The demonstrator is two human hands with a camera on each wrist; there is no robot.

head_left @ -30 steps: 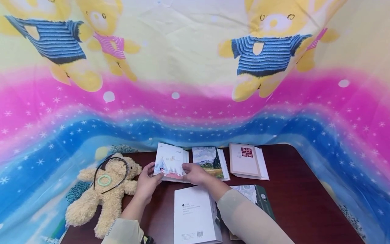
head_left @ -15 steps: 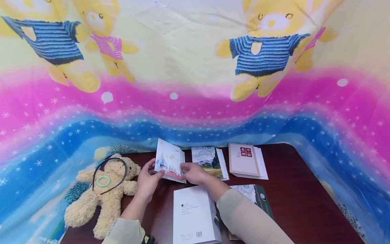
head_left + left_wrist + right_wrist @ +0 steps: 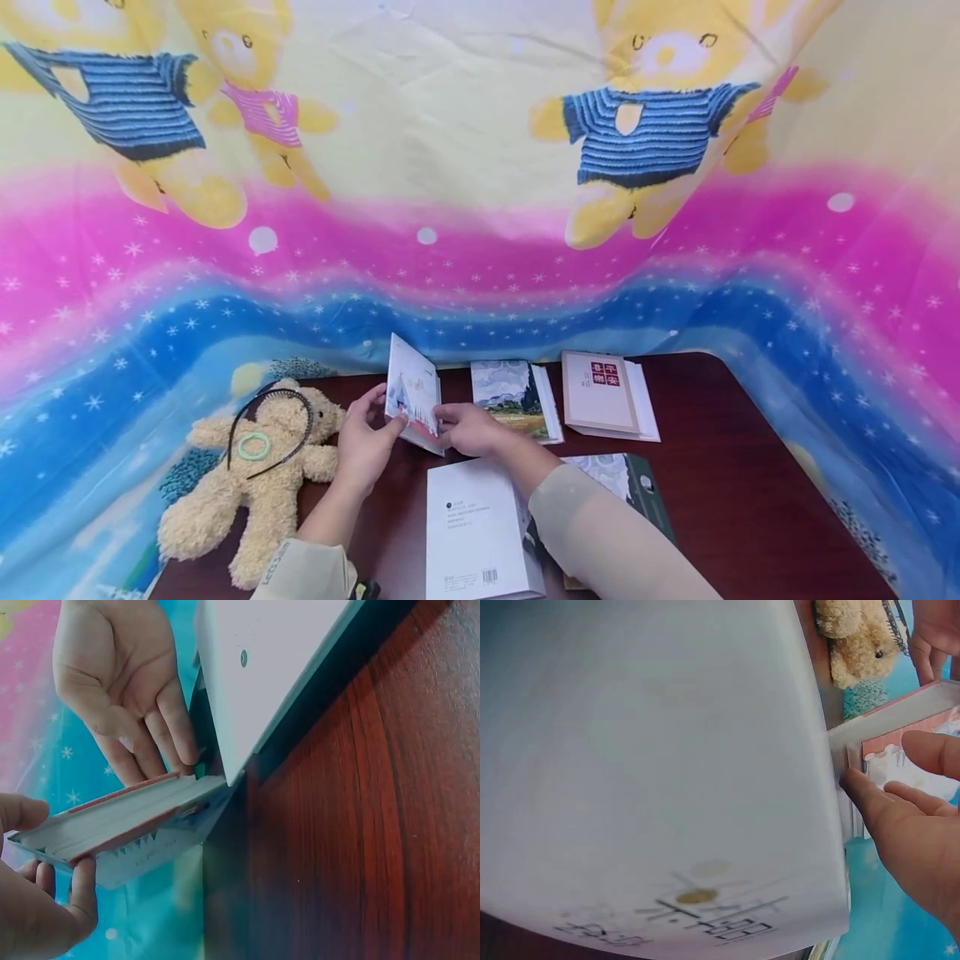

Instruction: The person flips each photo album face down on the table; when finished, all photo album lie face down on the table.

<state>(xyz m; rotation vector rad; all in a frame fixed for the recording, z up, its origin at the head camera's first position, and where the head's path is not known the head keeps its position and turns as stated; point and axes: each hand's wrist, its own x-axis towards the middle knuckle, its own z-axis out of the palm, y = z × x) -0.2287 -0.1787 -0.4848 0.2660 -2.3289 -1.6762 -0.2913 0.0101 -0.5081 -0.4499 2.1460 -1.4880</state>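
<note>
Holding a small book (image 3: 412, 387) by its left side, the left hand (image 3: 363, 442) has its thumb on the front cover and its other fingers behind, so the grip is closed around the edge. The book stands tilted at the far side of the dark red table (image 3: 757, 500), between the toy bear (image 3: 262, 496) and the book with a landscape (image 3: 502, 396). Its white cover shows a drawing in blue and pink. Whether its lower edge touches the table, I cannot tell.

The right hand (image 3: 471, 429) is at the right edge of the same book. Its fingers are rather straight, and in the right wrist view the thumb is well apart from them. It does not grip around the book; the fingertips reach the edge, but I cannot tell how many of them touch.

The toy bear lies at the left, with a black hairband (image 3: 285, 391) and a green ring (image 3: 255, 458) on its body. Nearer to the person lies a thick white book (image 3: 472, 525) with small print and a barcode. At the right of the landscape one is a pale book with red characters (image 3: 600, 408). A dark green item (image 3: 652, 496) is partly hidden by the right sleeve (image 3: 600, 525). Behind the table hangs a cloth (image 3: 480, 325) with printed bears.
</note>
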